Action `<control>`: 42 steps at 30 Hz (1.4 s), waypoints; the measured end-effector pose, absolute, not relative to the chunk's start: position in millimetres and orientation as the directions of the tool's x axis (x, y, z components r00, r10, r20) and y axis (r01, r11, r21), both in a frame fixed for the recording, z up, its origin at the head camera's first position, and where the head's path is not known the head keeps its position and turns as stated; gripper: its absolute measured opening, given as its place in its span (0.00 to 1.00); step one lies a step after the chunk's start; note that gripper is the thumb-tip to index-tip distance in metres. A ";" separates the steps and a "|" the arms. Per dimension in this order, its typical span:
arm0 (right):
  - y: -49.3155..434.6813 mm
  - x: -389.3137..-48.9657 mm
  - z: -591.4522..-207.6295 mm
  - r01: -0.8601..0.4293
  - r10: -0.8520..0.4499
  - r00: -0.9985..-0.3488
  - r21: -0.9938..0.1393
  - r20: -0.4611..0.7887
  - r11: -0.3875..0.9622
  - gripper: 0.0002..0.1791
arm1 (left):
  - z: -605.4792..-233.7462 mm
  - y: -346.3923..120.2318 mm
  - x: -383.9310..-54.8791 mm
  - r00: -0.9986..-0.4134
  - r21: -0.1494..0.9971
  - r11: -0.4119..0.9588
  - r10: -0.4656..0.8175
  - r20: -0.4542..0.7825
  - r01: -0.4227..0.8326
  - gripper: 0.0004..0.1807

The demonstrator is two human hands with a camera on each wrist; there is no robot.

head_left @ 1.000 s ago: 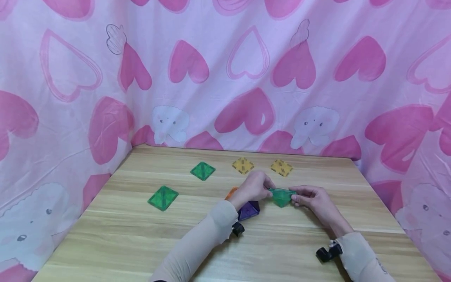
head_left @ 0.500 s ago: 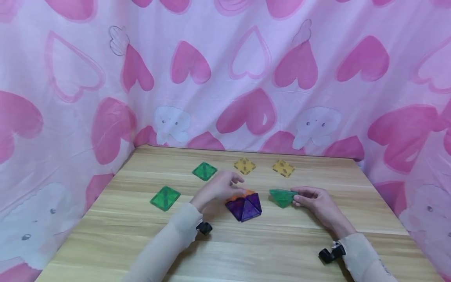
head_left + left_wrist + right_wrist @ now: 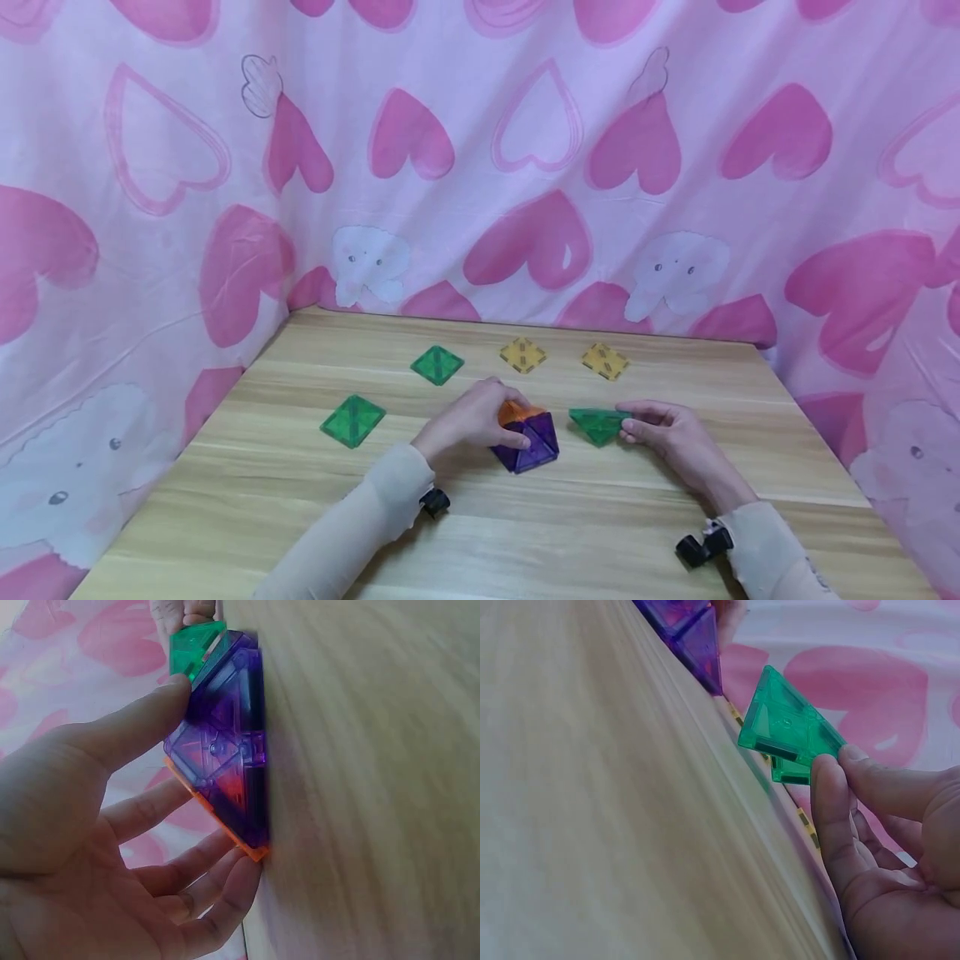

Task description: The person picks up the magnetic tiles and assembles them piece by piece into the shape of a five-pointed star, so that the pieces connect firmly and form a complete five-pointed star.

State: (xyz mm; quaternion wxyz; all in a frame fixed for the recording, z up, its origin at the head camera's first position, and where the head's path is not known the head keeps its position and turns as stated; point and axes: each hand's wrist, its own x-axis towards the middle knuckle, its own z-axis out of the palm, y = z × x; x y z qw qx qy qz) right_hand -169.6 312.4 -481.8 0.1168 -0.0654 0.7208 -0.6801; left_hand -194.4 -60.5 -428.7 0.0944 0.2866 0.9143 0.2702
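A low, peaked structure of purple and orange magnetic tiles [image 3: 542, 450] stands on the wooden table. My left hand [image 3: 471, 418] holds it, the thumb over the purple side and fingers at the orange edge, as the left wrist view shows. To its right, my right hand [image 3: 677, 433] pinches a green triangular magnetic-tile piece [image 3: 787, 720] between thumb and fingers at one corner. In the right wrist view a second green panel shows below the first. A small gap separates the green piece from the purple tiles in the head view.
Two green tile squares [image 3: 352, 421] lie flat on the left of the table [image 3: 480, 542]. Two yellow tiles [image 3: 522, 355] lie near the back edge. A pink heart-patterned curtain [image 3: 420, 208] hangs behind and at both sides.
My left hand let go of the green piece, moved left, and took hold of the purple and orange structure. The right hand has kept the green piece in nearly the same place.
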 end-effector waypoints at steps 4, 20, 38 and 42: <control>306.7 -168.2 -480.1 0.056 -0.261 -0.963 -0.996 -0.073 0.071 0.28 | -427.9 -56.9 -191.9 -0.826 0.558 0.691 0.563 -0.015 0.460 0.30; 290.4 -166.0 -480.2 0.048 -0.356 -0.932 -0.998 -0.059 0.040 0.28 | -432.9 -37.4 -189.2 -0.819 0.555 0.686 0.573 -0.014 0.471 0.32; 292.7 -169.1 -484.8 -0.053 -0.389 -0.921 -0.989 -0.005 0.137 0.28 | -431.0 -34.1 -186.5 -0.810 0.547 0.682 0.586 -0.013 0.485 0.32; 296.9 -172.7 -485.5 -0.029 -0.313 -0.949 -0.984 -0.027 0.173 0.30 | -432.3 -33.8 -186.1 -0.812 0.540 0.690 0.583 -0.019 0.482 0.32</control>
